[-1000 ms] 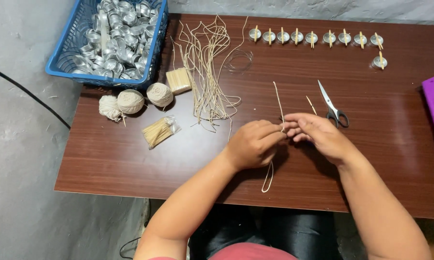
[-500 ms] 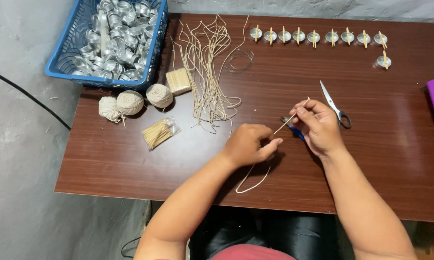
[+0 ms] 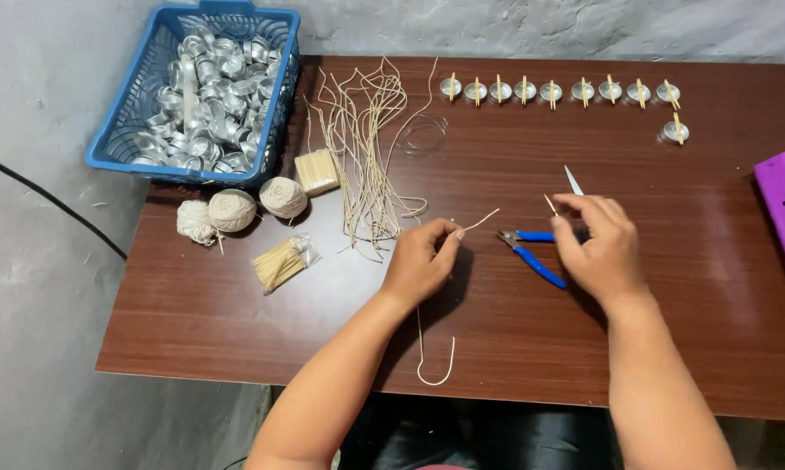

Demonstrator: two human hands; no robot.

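Clear plastic packet of thin wooden sticks (image 3: 284, 261) on table's left side, below yarn balls (image 3: 236, 209).

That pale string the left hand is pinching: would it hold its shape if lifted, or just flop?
The string would probably flop: it trails off the left hand and curls into a loose hook near the table edge. Its short free tip sticks out straight, so perhaps slightly stiff. It looks thin and light, unlikely to roll.

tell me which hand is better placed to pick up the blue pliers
Right, probably: the right hand hovers right over the blue pliers, while the left hand is pinching the wick.
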